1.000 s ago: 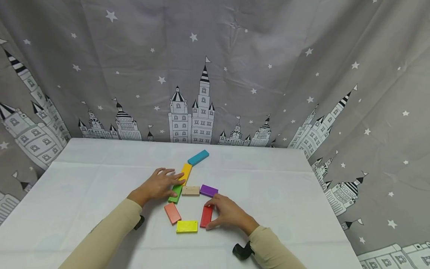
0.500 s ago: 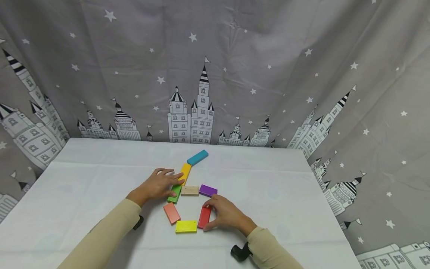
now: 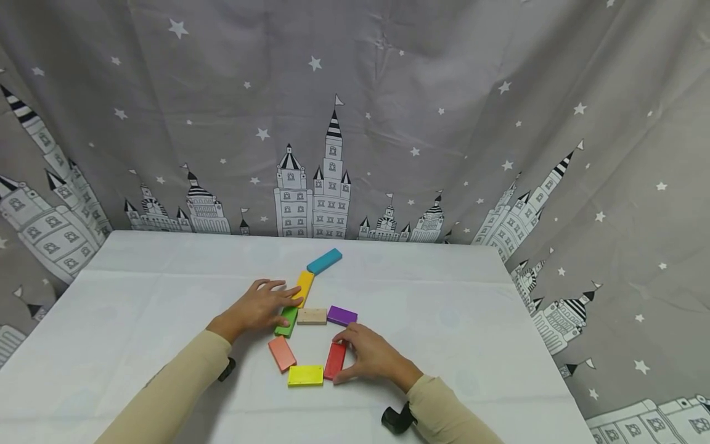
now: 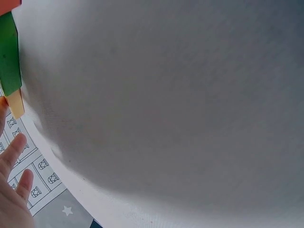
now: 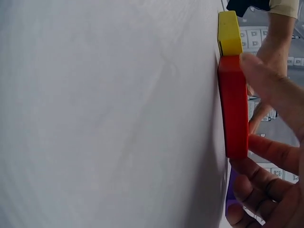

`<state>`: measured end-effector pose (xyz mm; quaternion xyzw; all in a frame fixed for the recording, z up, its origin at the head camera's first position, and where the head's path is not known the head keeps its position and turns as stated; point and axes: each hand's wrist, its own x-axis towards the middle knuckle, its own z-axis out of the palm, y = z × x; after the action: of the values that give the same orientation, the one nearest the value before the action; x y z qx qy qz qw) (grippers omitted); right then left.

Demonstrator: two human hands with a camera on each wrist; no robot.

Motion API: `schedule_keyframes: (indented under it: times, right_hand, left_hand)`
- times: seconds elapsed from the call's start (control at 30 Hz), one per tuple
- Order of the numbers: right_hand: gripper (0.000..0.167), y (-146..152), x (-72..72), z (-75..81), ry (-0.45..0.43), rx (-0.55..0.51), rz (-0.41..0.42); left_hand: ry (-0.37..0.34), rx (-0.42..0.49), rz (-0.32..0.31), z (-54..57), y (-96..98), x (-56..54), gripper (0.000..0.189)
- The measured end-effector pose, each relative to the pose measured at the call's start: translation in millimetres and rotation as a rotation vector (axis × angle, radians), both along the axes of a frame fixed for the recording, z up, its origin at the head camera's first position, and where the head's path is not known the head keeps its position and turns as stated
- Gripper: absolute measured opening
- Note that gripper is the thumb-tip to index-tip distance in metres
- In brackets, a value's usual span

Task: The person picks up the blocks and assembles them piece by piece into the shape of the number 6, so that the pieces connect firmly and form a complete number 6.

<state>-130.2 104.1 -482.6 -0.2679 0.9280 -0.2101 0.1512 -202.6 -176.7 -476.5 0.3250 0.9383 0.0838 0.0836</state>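
Note:
My right hand (image 3: 374, 356) pinches a red block (image 3: 335, 360) endwise, thumb at its near end and fingers at its far end. In the right wrist view the red block's near end meets a bright yellow block (image 5: 230, 33). My left hand (image 3: 256, 311) rests with spread fingers over a green block (image 3: 286, 322) and an orange-yellow block (image 3: 305, 283), thumb on the green one. A plain wooden block (image 3: 312, 316) and a purple block (image 3: 342, 316) run rightward from the green one. A salmon block (image 3: 281, 353) lies below the green block, angled toward the bright yellow one.
A blue block (image 3: 324, 261) lies aslant at the far end of the orange-yellow one. All the blocks lie flat on a white cloth-covered table (image 3: 444, 308). Behind its far edge hangs a grey curtain (image 3: 421, 86) printed with castles and stars.
My right hand has slid the red block a little left, closing its gap to the bright yellow block. My left hand stays in place on the blocks. The head view has shifted slightly.

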Motion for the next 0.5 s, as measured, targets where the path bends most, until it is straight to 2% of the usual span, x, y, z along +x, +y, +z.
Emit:
schedule_keyframes:
  times: [0.2,0.37,0.5]
  right_hand:
    - [0.064,8.5,-7.6,8.5,0.000,-0.062,0.019]
    - [0.056,16.6,-28.3,15.5,0.081,-0.079,0.083]
    - [0.053,18.7,-46.6,19.1,0.072,-0.030,0.116]
  left_hand:
    - [-0.007,0.017,0.007,-1.3,0.1,0.3,0.061]
    - [-0.015,0.013,0.012,-1.8,-0.7,0.3,0.061]
    - [-0.019,0.014,0.013,-3.1,-0.5,-0.1,0.060]
